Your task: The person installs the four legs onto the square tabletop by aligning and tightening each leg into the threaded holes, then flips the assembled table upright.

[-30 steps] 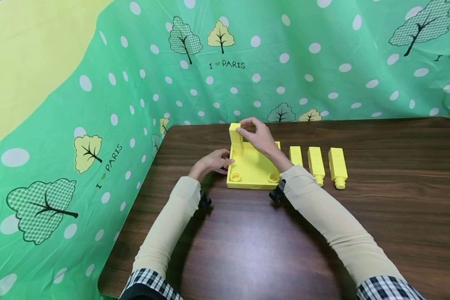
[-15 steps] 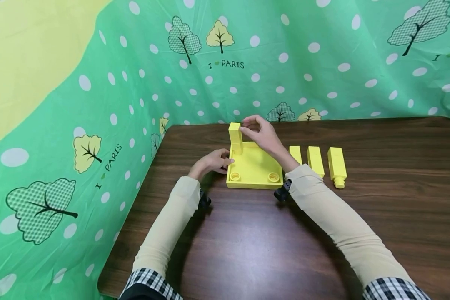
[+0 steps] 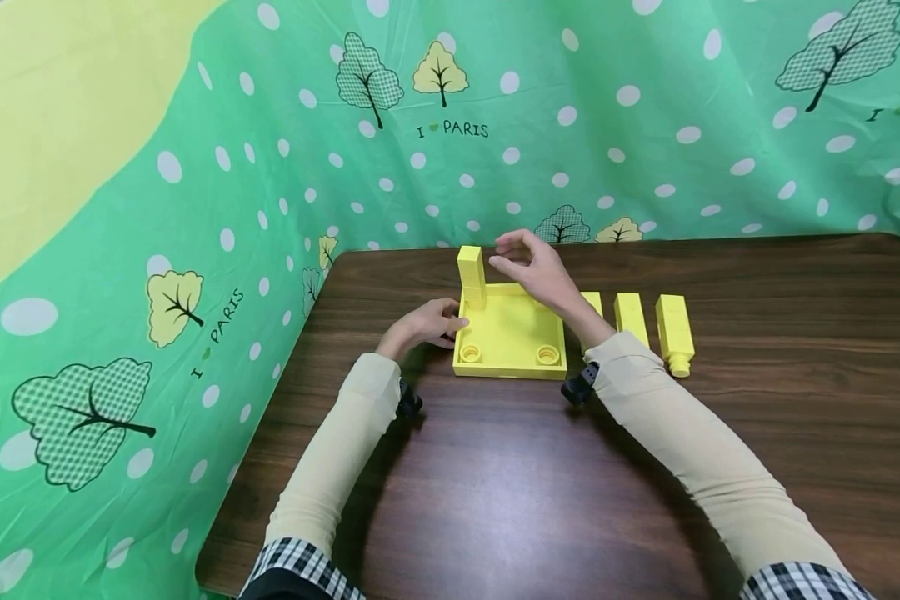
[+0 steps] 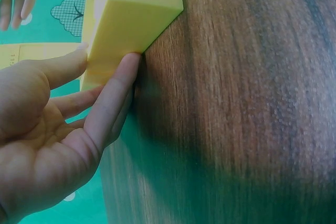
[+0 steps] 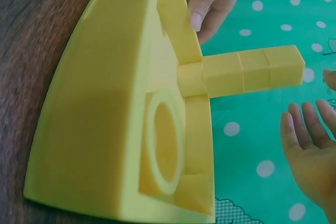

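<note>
A yellow square base with a raised rim lies on the table, round sockets showing in its two near corners. At its far left corner a square yellow post stands upright; the right wrist view shows its foot in the corner. My left hand grips the base's left side, thumb at the rim and fingers along the outer wall. Just right of the post's top, my right hand hovers with loosely bent fingers and holds nothing. In the right wrist view a gap separates this hand from the post.
Right of the base lie several loose yellow posts, among them one partly behind my right sleeve and another with a narrow round end towards me. Behind the dark wood table hangs a green dotted curtain.
My right hand has let go of the post and moved right, away from it. The post stays upright in the corner. My left hand keeps its place on the base.
</note>
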{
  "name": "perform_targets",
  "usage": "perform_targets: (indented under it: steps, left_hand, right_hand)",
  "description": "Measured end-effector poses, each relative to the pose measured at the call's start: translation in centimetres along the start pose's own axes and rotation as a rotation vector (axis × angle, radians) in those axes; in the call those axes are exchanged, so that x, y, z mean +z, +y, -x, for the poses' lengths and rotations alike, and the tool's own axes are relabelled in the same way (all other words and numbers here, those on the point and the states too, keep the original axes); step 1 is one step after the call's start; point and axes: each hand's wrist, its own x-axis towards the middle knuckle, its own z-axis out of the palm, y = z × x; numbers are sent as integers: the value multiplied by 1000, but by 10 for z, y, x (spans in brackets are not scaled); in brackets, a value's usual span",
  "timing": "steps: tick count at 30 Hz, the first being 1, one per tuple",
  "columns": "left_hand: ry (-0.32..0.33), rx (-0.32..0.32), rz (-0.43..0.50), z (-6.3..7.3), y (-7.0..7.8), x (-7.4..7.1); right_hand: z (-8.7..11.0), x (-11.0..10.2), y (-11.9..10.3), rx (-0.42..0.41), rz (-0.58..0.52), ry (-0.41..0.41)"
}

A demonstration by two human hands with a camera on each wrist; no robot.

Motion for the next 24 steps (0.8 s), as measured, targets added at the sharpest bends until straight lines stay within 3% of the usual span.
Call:
perform_targets:
  steps: [24]
  left_hand:
    - [0,-4,7,1,1,0]
  right_hand:
    - [19,-17,-7,17,32,-44]
